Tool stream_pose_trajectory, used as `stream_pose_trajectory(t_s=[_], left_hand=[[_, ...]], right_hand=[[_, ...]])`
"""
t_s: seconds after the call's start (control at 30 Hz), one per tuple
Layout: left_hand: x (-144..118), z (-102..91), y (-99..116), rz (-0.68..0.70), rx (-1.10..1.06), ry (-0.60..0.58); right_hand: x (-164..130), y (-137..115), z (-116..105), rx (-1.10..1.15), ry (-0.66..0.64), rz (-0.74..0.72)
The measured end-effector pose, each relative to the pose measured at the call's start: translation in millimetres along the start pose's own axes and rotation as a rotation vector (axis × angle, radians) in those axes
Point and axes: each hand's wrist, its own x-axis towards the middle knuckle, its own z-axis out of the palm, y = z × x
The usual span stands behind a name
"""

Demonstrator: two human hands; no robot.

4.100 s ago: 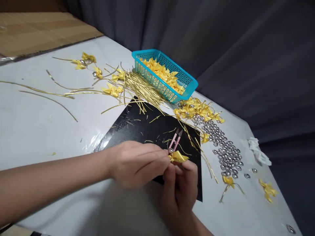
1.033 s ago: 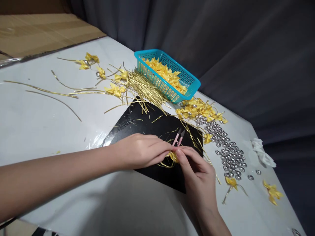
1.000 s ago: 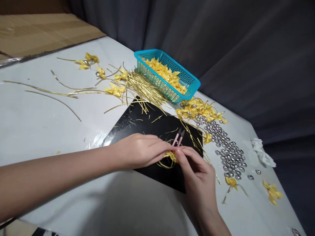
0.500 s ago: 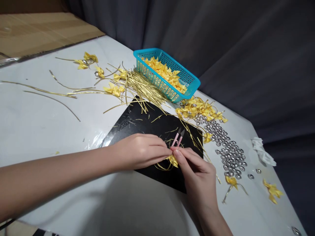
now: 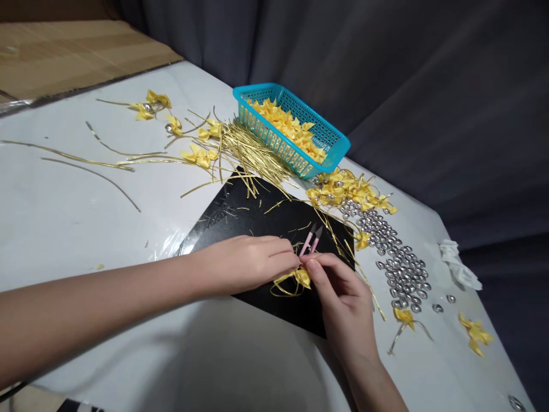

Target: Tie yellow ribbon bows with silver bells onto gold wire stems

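Yellow and shiny, a bow [image 5: 302,278] hangs at the fingertips of both hands, above the black mat [image 5: 274,217] towards its near right corner, with a gold cord [image 5: 286,295] curving in a loop below and to the left of it. The right hand [image 5: 343,292] has thumb and forefinger pinched together just above the bow, seemingly on the cord. The left hand [image 5: 253,260] bends down to meet them; its fingertips are turned away, so I cannot tell what they grasp.

For this close fingertip work, the right pinch is best kept small and steady, tight against the bow, so that the cord cannot slip while the left fingers handle the other part. The thin cord probably kinks easily, so an even pull should serve better than a jerk, and light pressure would spare the bow's points. The loop is best kept free of the snips [image 5: 305,246], which lie on the mat just beyond the fingertips, blades towards the worktop's [image 5: 107,217] far edge. Tilting the left wrist back a little would uncover the join.
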Motion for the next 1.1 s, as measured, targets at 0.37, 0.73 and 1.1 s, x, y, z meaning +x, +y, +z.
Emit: stream_pose_trajectory(t_s=[0.37,0.73,1.1], left_hand=[[-1,1.6,-1,-0.018,0.075,-0.098],[0,-0.7,0,-0.009,0.212,-0.177],[5,-4.9,5,0.074,0.316,-0.332]], right_hand=[[3,-2,-8,0.060,0.109,-0.064],[1,-5,-20,0.167,0.200,-0.085],[5,-22,-33,0.287,0.416,-0.158]])
